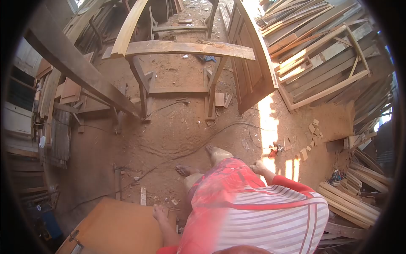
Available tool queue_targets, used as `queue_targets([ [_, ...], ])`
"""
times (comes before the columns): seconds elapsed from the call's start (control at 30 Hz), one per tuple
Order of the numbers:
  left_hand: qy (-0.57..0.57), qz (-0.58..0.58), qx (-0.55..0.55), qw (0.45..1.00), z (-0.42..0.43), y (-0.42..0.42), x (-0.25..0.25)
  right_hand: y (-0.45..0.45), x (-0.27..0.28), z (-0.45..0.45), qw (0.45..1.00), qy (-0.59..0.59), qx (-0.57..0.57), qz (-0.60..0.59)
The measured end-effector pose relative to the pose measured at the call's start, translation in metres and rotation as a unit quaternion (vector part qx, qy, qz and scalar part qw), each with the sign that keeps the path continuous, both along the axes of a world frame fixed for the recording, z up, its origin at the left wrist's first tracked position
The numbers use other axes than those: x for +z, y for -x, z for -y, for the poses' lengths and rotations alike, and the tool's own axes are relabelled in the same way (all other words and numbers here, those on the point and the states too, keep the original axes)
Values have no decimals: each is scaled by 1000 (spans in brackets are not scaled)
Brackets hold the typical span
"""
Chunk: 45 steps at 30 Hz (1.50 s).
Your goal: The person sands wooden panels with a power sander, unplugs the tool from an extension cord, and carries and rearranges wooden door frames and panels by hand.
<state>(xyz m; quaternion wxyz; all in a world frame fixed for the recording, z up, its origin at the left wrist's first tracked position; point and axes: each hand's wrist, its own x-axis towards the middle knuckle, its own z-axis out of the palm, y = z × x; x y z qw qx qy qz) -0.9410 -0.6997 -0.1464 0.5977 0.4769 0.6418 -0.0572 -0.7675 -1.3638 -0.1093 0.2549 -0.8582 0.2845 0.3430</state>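
My left hand (160, 213) hangs low at my side, its fingers curled, over the edge of a brown wooden panel (122, 224). I cannot tell whether it touches the panel. A dark metal fitting (75, 238) sits on the panel's left edge. My right hand (257, 167) is beside my hip with the fingers folded in, and nothing shows in them. Just past it, a sunlit strip of ground and a small red-and-dark object (275, 150) can be seen.
Ahead stands a wooden trestle (177, 89) with a plank (190, 49) across its top. A panelled door (249, 59) leans on its right. Cables (203, 144) cross the dirt floor. Wood blocks (312, 131), a frame (330, 91) and stacked boards (347, 203) fill the right side.
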Motion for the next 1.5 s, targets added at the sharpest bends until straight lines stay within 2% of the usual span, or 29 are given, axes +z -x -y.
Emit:
queue_targets([
  [0.07, -11, -15, 13, 1000, -52, -11, -14, 24, 47, -21, 1000, 26, -16, 2],
  [0.1, -17, -12, 16, 1000, -64, -22, -15, 34, 62, -27, 997, 1, -76, -6],
  [0.13, -24, 8, 13, 1000, -58, -36, -5, 49, 55, -26, 995, 2, -96, 11],
  [0.17, -30, 28, 10, 999, -53, -50, 2, 68, 31, -17, 983, -52, -177, 16],
  [0.27, -37, 71, -30, 996, -5, -99, 11, 84, 10, -7, 977, -75, -197, 22],
  [0.33, -38, 82, -66, 994, 30, -121, 20, 91, 7, -14, 957, -82, -267, 81],
  [0.4, -12, 119, -214, 969, 74, -136, 26, 102, -21, -7, 946, -118, -274, 124],
  [0.43, -15, 123, -213, 969, 101, -140, 30, 103, -24, 0, 935, -148, -280, 162],
  [0.5, -53, 120, -356, 925, 151, -137, 45, 113, -23, 23, 937, -170, -273, 139],
  [0.53, -61, 111, -357, 925, 169, -134, 59, 123, -25, 32, 922, -180, -306, 153],
  [0.6, -60, 82, -509, 855, 197, -127, 84, 158, -28, 45, 896, -171, -366, 185],
  [0.73, -37, 62, -535, 842, 206, -109, 83, 265, -107, 95, 884, -126, -428, 140],
  [0.8, -84, 34, -493, 865, 208, -105, 90, 320, -145, 108, 903, -90, -412, 83],
  [0.9, -73, 19, -485, 871, 209, -102, 99, 364, -162, 115, 916, -56, -395, 32],
  [1.0, -90, 27, -516, 852, 215, -94, 94, 337, -81, 97, 884, -87, -456, 46],
  [1.1, -65, 26, -512, 856, 233, -90, 95, 317, -81, 84, 843, -127, -509, 118],
  [1.13, -64, 27, -513, 856, 237, -92, 95, 313, -97, 82, 843, -126, -510, 119],
  [1.2, -81, 23, -546, 834, 242, -96, 88, 310, -129, 80, 862, -109, -454, 198],
  [1.23, -79, 24, -544, 835, 238, -99, 73, 302, -114, 78, 863, -107, -453, 199],
  [1.3, -39, 48, -568, 821, 225, -105, 48, 280, -87, 71, 845, -191, -459, 196],
  [1.4, -80, 50, -551, 829, 239, -113, 82, 281, -87, 76, 863, -184, -437, 172],
  [1.5, -57, 45, -541, 838, 224, -118, 77, 285, -72, 83, 872, -116, -456, 134],
])
